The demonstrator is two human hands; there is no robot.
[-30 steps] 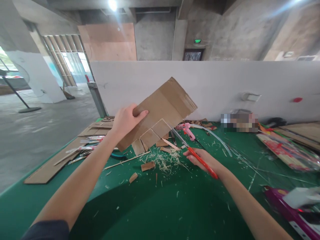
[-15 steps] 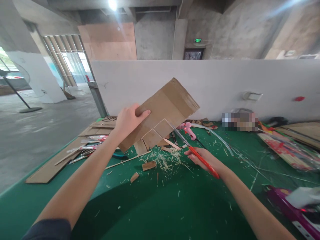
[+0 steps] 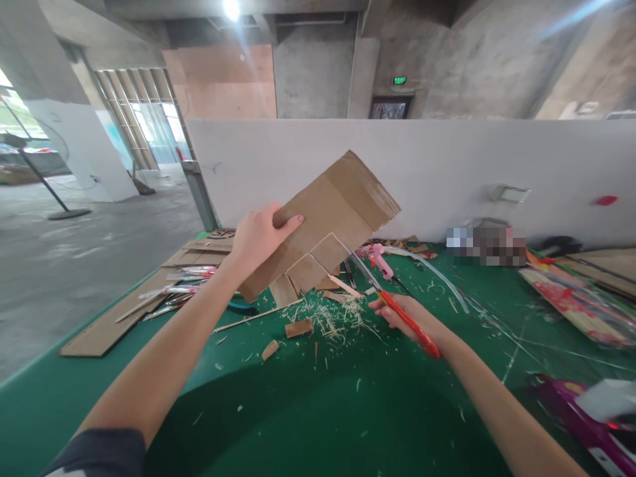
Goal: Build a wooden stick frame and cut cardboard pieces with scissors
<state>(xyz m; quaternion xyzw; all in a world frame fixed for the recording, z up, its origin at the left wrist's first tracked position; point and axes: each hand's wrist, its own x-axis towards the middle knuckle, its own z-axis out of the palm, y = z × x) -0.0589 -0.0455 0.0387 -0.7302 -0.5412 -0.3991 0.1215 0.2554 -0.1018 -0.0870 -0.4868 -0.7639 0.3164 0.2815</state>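
My left hand (image 3: 261, 240) pinches the upper left edge of a brown piece of cardboard (image 3: 332, 199), thumb on its near face. The cardboard is tilted above the table, and its lower edge has a cut, partly loose flap. My right hand (image 3: 405, 317) is closed around the handles of red-handled scissors (image 3: 407, 321). Their blades point up and left, with the tips at the cardboard's lower edge. Behind the scissors lies a pink hot glue gun (image 3: 378, 258). Thin pale shavings (image 3: 332, 315) and small cardboard scraps (image 3: 299, 327) lie below the cardboard.
The green tabletop (image 3: 278, 417) runs up to a low white wall (image 3: 298, 146). Cardboard strips (image 3: 99, 331) and plastic-wrapped tools (image 3: 186, 285) lie at the left. To the right are a packet with a red print (image 3: 571, 301) and a purple device (image 3: 571, 411).
The whole view has shifted slightly to the right. Both hands, the cardboard and the scissors keep nearly the same pose to one another.
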